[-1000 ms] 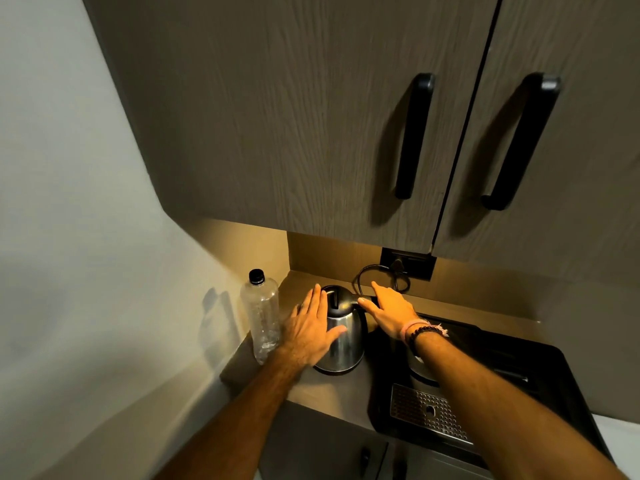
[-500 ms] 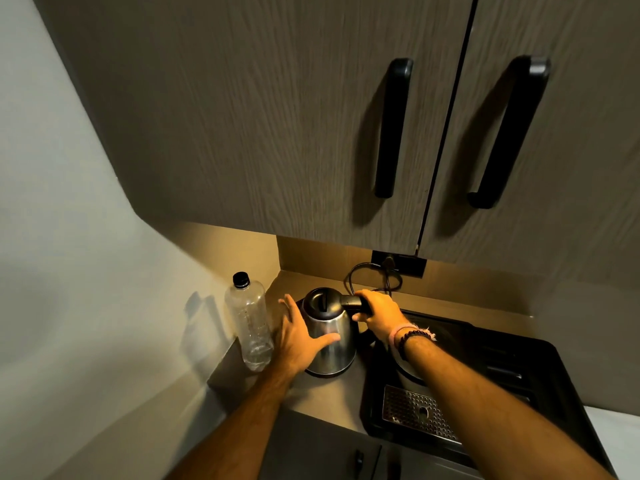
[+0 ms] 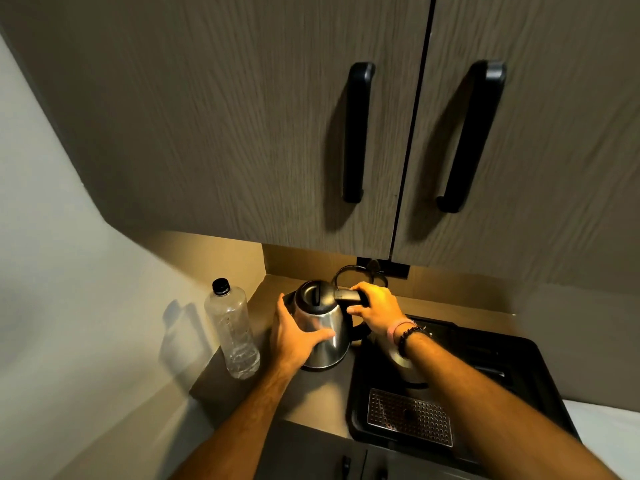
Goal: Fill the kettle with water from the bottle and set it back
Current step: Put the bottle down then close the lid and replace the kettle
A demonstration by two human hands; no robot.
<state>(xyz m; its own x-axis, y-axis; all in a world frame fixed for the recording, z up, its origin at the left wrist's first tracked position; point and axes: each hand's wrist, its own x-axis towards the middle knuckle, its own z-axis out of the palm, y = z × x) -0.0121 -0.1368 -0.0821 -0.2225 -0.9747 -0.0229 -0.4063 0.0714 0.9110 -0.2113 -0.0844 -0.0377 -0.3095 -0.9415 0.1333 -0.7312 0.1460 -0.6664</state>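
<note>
Kettle-filling gear crowded a dim counter corner: nearest sat a black plastic tray (image 3: 540,368) with a perforated metal grille, its contents hidden under the right forearm. Left of it stood the stainless-steel kettle with black lid (image 3: 323,327); the left hand (image 3: 294,336) cupped its side, fingers spread, while the right hand (image 3: 379,308) curled closed around its handle. A clear, capped plastic bottle (image 3: 232,329) stood just beside, nearly empty. Behind, a black cord (image 3: 346,271) looped, blurred.
</note>
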